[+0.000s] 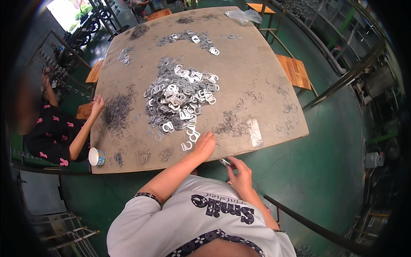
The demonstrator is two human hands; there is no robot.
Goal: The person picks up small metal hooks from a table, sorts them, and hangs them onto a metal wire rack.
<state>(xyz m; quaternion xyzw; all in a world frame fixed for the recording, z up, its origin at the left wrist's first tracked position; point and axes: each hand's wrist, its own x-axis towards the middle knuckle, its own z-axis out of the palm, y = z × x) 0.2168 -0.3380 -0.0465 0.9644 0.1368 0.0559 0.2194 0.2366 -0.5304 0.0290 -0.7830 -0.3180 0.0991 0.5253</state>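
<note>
My left hand (205,145) reaches over the near edge of the table, its fingers curled down at the border of a heap of thin dark wire pieces (233,124). Whatever lies between those fingertips is hidden. Just left of it lie several flat metal hooks (187,146), shiny and curved, trailing from a large pile of hooks (171,100) in the middle of the table. Beyond the table's front edge, my right hand (241,173) pinches a small shiny metal hook (224,162) between thumb and fingers.
The brown tabletop (244,60) carries more wire pieces (117,111) and a farther group of hooks (195,38). A paper cup (97,156) stands at the near left corner. Another person (53,132) sits at left. Wooden stools (293,72) flank the table; a plastic bag (244,17) lies far back.
</note>
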